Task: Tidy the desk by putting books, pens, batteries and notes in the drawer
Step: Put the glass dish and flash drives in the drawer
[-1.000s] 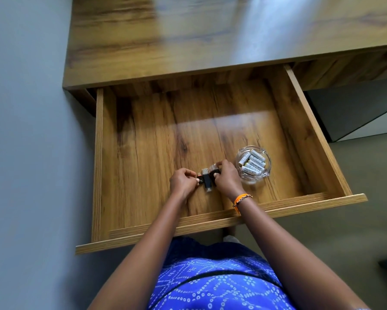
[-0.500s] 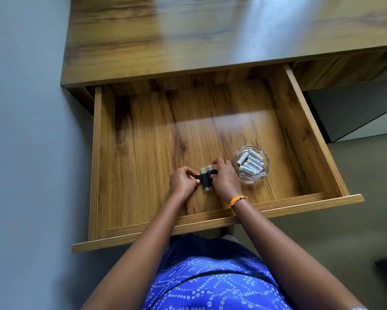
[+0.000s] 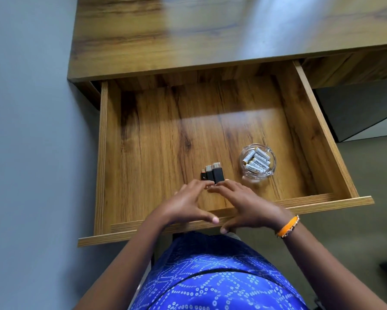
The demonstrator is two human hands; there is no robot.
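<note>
Your wooden drawer (image 3: 317, 135) stands pulled out below the tabletop (image 3: 210, 30). On its floor near the front, three small black batteries (image 3: 212, 174) lie side by side, touching one another, metal ends pointing away from you. Just to their right sits a clear glass dish (image 3: 258, 161) holding several white batteries (image 3: 256, 162) in a loose pile. Your left hand (image 3: 188, 205) and right hand (image 3: 247, 206) hover just in front of the black ones, each grip spread and holding nothing, fingertips almost meeting.
</note>
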